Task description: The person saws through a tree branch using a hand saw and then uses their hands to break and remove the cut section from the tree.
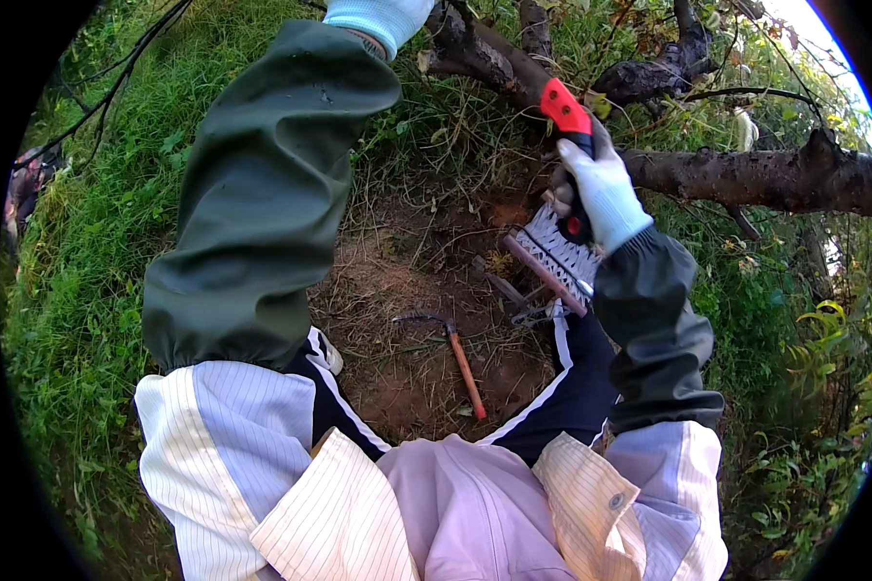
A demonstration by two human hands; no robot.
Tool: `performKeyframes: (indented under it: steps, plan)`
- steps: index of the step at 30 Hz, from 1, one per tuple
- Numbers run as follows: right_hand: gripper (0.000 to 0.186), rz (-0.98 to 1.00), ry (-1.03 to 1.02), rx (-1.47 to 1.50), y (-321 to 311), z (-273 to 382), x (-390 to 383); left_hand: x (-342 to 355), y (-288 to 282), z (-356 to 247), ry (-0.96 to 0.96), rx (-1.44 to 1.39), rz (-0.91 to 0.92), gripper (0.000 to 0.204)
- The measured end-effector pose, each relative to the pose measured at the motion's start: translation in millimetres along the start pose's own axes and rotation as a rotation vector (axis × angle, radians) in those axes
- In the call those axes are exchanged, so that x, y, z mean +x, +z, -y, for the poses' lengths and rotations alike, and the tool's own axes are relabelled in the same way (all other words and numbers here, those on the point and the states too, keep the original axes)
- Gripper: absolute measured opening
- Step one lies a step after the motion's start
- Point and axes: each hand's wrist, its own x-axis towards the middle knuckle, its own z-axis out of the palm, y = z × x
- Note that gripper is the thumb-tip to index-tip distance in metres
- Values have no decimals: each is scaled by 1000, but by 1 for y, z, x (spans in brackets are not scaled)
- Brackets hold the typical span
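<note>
My right hand (pixel 601 194), in a white glove with a dark green sleeve cover, grips the red and black handle of a pruning saw (pixel 564 108) held against a dark tree trunk (pixel 746 174). My left hand (pixel 378 17), also gloved in white, reaches up to the top edge beside a gnarled branch (pixel 484 53); its fingers are cut off by the frame. A sickle with an orange handle (pixel 465 373) lies on the bare soil between my legs. A striped pouch (pixel 552 257) hangs at my right hip.
Bare brown soil (pixel 407 290) and dry grass lie under the tree, ringed by green grass and weeds. Thin twigs cross the upper left. Leafy plants crowd the right side.
</note>
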Motion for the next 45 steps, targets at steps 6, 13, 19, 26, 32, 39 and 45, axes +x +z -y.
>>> performKeyframes:
  steps: [6, 13, 19, 26, 32, 39, 45]
  plan:
    - [59, 48, -7, -79, -28, 0, -78, -14, -21, 40, -7, 24, -56, 9]
    - [48, 26, 91, 73, 10, -3, 22, -2, -2, 0, -33, -59, -60, 11]
    - [55, -118, 55, -146, -33, 0, -79, -9, -13, 28, -11, -56, -101, 10]
    - [54, 63, -5, 51, 9, 5, 31, 5, -3, -3, -39, -64, -80, 10]
    - [56, -15, -15, -57, -37, -14, -72, -8, -24, 27, 10, -40, -89, 12]
    - [54, 63, -2, 10, 22, -1, 35, 3, -12, 3, -40, -63, -56, 12]
    - [58, -15, -59, -160, -50, -19, -63, 1, -14, 3, -51, 189, 344, 20]
